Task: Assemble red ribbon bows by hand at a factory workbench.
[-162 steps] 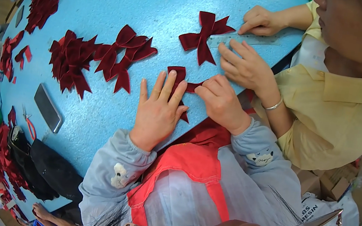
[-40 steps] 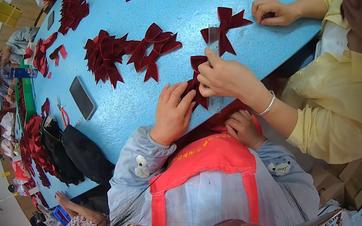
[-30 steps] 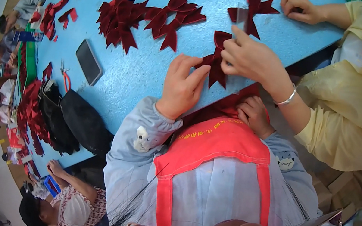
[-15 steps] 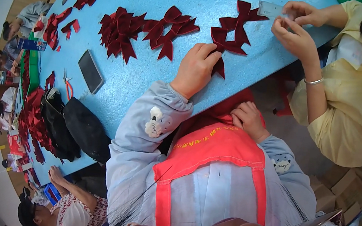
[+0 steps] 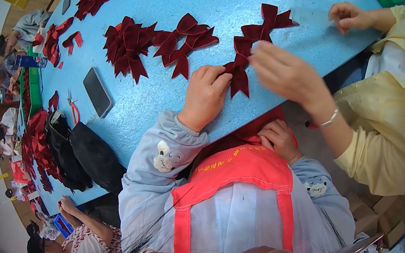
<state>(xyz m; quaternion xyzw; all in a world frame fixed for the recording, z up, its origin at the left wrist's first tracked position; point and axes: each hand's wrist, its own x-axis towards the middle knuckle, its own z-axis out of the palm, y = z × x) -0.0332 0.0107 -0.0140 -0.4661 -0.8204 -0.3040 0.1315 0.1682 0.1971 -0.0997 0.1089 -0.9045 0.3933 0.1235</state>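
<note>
My left hand (image 5: 206, 97) rests on the blue table, its fingers bent and pressed together, with the tips at the edge of a dark red bow (image 5: 238, 71). Whatever lies under those fingertips is hidden. In my lap, my right hand (image 5: 280, 139) lies over the red apron (image 5: 243, 169), fingers loosely extended and nothing visible in them. Another bow (image 5: 267, 23) adjoins the first one on its far side. From the right, a co-worker's blurred hand (image 5: 291, 77) reaches to the near bow. That person's other hand (image 5: 350, 19) is farther back.
Left of my hand lie more bows (image 5: 186, 43) and a heaped pile (image 5: 128, 45). A phone (image 5: 98, 91), orange-handled pliers (image 5: 74, 109) and a black bag (image 5: 96, 155) sit toward the left. Other people work along the table (image 5: 131, 110). A clear strip (image 5: 310, 16) lies near the co-worker.
The co-worker's near hand has swung left to the bow beside my left hand, and their hands have parted. The view has shifted slightly; my right hand stays in my lap.
</note>
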